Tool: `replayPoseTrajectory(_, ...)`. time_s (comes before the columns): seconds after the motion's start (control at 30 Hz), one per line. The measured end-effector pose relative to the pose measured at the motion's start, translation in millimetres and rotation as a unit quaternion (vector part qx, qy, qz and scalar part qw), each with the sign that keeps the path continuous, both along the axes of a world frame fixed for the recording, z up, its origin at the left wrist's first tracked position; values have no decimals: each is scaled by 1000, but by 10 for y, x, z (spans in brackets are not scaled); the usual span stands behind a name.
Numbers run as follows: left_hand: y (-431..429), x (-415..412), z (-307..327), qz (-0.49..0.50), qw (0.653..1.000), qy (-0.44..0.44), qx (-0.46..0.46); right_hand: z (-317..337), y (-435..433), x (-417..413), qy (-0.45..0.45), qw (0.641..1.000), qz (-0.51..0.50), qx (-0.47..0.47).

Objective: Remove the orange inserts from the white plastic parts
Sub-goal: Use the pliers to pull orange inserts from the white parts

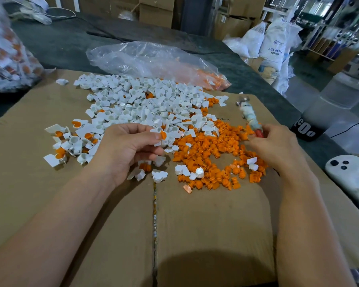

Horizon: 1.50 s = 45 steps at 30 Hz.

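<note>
Dark surface [71, 42] carries a flat cardboard sheet [195, 224]. Clear plastic bag [153, 59] lies at the sheet's far edge, with orange pieces inside at its right end. Second bag [6, 54] is at far left, blurred, with white and orange bits inside. Big heap of white plastic parts [145, 100] covers the sheet's far middle. At its near-left end is a cluster of unfinished parts [59, 154] with orange still in them. Heap of loose orange inserts [211, 158] touches the white heap on its right, a few white pieces on top. Left hand [124, 150] is where the heaps meet, thumb and fingers pinching one white part [159, 131] with orange at its edge. Right hand [278, 146] is at the orange heap's right side, fingers curled round a hand tool [250, 114]: red handle, whitish wrap, blurred metal tip pointing away.
</note>
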State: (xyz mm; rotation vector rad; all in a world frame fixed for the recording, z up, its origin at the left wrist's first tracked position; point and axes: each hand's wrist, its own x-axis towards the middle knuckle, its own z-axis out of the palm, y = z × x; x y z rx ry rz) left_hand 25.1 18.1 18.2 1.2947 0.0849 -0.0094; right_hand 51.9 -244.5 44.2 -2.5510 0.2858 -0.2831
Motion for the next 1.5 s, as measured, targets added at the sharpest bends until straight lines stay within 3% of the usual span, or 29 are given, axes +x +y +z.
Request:
replayPoseTrajectory(0.3,-11,0,-15,9,999,-25,-22,-9,251,-35,-128,984,115,-45)
replayPoseTrajectory(0.53,-38,-5,-17,44,996,-73,-17,-65,554,-100,-116,959,242,-89)
replayPoseTrajectory(0.8,-34,-8,-14,99,989,-99,-49,-102,781,-181,-87,942,303,-118)
replayPoseTrajectory(1.5,-43,21,-40,106,987,-115,-42,-127,844,-201,-41,933,347,-86)
